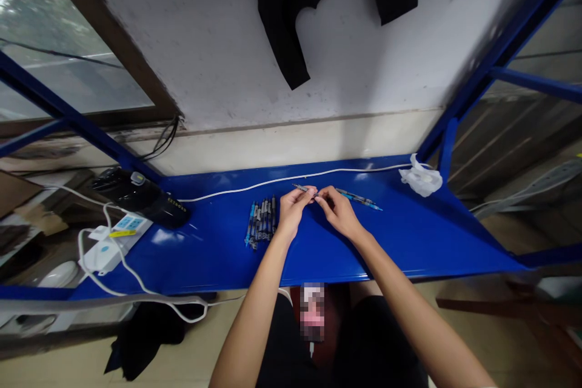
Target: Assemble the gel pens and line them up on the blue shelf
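Note:
Over the middle of the blue table, my left hand and my right hand meet at the fingertips around one slim pen. Its dark end sticks out to the upper left of my left fingers; the rest is partly hidden by the fingers of both hands. Beside my left hand lies a row of several pens, side by side, dark with some light blue parts. To the right, beyond my right hand, a few more pens lie at a slant, their left ends near that hand.
The blue table meets a wall behind. A black bottle lies at the left by a white power strip. A white cable runs along the back to a crumpled white plastic bag. Blue frame posts rise at both sides.

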Available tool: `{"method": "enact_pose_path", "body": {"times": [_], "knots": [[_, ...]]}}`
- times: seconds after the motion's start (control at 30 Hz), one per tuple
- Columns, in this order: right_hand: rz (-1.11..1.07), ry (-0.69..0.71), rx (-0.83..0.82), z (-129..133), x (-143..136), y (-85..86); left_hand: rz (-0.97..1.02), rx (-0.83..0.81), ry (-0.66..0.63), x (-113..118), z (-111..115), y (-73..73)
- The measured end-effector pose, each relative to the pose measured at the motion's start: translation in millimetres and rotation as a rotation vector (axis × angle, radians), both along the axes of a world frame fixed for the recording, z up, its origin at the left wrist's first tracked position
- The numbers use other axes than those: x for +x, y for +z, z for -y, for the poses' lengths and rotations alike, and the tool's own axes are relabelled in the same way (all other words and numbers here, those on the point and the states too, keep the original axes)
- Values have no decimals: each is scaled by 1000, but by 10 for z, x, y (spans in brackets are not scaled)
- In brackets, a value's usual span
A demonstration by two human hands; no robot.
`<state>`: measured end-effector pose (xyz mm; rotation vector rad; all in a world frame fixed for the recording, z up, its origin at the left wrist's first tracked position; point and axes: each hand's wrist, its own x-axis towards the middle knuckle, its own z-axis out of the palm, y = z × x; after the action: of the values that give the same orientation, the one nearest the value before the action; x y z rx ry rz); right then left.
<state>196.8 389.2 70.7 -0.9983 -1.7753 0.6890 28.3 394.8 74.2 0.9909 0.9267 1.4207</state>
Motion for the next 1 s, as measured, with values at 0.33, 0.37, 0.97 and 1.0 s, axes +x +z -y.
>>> {"method": "enact_pose_path", "body": {"times": [0.33,0.37,0.97,1.0], "knots": [[18,25,17,0,1,0,13,6,2,-8,-3,-9],[14,28,12,1,1,1,18,6,3,-9,-3,-8],[9,14,-11,21,8,40,38,-4,3,-12,13,22],[11,17,-9,21,9,43,37,-5,3,-14,13,21]]}}
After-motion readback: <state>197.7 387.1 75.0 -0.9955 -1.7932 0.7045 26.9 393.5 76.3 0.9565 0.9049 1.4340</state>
